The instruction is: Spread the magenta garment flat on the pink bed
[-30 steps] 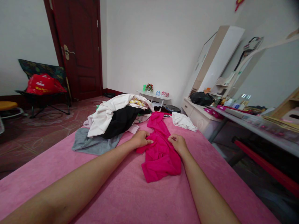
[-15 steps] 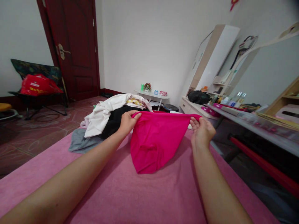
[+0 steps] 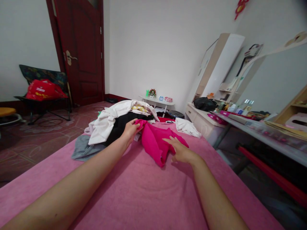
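A bright magenta garment (image 3: 154, 143) hangs bunched above the pink bedspread (image 3: 134, 195). My left hand (image 3: 130, 129) is closed on its upper corner and holds it up. My right hand (image 3: 180, 150) reaches in from the right with fingers stretched out, touching the garment's lower right fold without gripping it. Just behind my left hand lies a pile of clothes (image 3: 115, 123) with white, black and grey pieces.
A white cloth (image 3: 187, 127) lies at the bed's far right. A cluttered desk (image 3: 261, 126) and low cabinet (image 3: 201, 119) run along the right. A small white table (image 3: 158, 101) stands by the far wall. A chair with a red bag (image 3: 44, 91) sits beside the dark red door (image 3: 80, 51).
The garment lay crumpled on the bed, then both hands lifted and spread it wide. Now my right hand has let go and the cloth hangs bunched from my left hand.
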Tool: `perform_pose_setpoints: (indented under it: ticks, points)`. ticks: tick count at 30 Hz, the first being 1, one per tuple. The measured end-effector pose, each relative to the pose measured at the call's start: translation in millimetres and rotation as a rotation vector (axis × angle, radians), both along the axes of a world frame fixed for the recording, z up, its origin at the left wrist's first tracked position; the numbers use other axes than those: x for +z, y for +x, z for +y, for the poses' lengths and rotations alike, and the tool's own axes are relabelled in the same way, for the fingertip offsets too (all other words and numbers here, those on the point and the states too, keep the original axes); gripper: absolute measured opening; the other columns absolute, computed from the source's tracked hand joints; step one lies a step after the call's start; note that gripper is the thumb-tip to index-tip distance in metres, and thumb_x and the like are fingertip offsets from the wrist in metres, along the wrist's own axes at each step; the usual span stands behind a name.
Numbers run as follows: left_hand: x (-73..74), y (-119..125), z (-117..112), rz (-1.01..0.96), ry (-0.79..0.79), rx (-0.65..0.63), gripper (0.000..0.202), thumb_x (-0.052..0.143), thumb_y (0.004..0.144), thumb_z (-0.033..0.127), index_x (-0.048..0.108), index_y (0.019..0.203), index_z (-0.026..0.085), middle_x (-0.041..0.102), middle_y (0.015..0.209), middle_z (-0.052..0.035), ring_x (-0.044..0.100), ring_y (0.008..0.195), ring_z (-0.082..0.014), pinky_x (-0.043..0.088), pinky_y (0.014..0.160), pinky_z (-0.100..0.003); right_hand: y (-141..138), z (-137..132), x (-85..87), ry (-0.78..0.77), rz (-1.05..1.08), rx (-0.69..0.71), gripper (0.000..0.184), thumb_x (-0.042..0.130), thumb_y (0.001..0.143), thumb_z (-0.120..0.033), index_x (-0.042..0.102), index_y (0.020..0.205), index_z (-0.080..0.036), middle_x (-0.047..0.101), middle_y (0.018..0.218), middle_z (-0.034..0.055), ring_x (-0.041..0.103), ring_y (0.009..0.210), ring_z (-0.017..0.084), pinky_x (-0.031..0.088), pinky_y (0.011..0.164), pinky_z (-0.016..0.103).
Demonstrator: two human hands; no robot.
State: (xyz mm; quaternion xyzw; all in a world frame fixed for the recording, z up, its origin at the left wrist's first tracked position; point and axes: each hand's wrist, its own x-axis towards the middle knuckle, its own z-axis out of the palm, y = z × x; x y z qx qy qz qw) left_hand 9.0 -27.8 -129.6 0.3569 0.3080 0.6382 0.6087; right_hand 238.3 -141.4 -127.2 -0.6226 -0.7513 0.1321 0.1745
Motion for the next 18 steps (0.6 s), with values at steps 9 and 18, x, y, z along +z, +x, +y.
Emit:
perform_pose_setpoints:
  ticks: [9,18]
  points:
    - [3.9,4.3,-14.5,0.038,0.082,-0.137,0.082,0.068,0.071,0.009,0.032,0.143,0.023,0.056,0.124,-0.0125,0.06,0.107,-0.0192,0.044,0.098,-0.037,-27.8,8.8,-14.1,0.298,-0.07,-0.085,0.031,0.05,0.074,-0.007,0.073,0.09,-0.022,0.057,0.134,0.0084,0.043,0.131,0.029,0.026,0.108,0.055]
    - [4.7,5.9,-23.1,0.368,0.281,-0.17,0.054,0.076,0.067,0.034,0.063,0.117,0.017,0.061,0.124,-0.0123,0.057,0.11,-0.0271,0.046,0.09,-0.036,-12.6,8.0,41.2,0.723,1.293,-0.395,0.007,0.061,0.072,-0.025,0.059,0.07,-0.018,0.064,0.062,-0.0031,0.062,0.061,0.014,0.051,0.058,0.025]
